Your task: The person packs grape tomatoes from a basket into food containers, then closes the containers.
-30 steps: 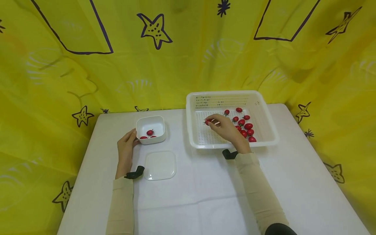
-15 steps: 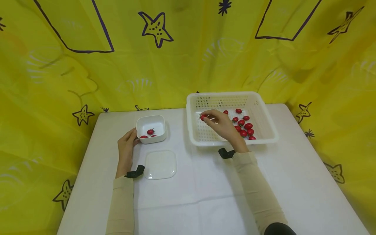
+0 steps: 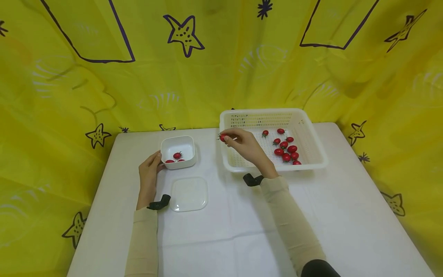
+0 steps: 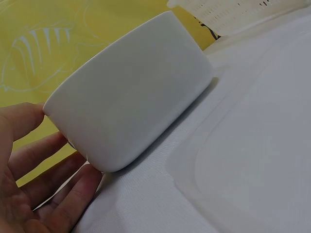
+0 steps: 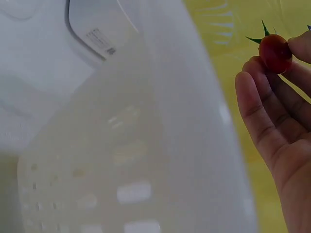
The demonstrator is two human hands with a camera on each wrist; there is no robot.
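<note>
Pinched in the right hand point(image 3: 242, 144): one cherry tomato point(image 3: 222, 137), grip tight at the fingertips point(image 5: 252, 87), lifted over the left rim of the white basket point(image 3: 311, 134). Further in, a cluster of red tomatoes point(image 3: 286, 150) on the basket floor. Left hand point(image 3: 149, 173) loosely wrapped against the side of the small white bowl point(image 3: 178, 148), a few tomatoes inside. Just in front, a clear lid point(image 3: 189, 194) flat on the white desk point(image 3: 346, 215).
</note>
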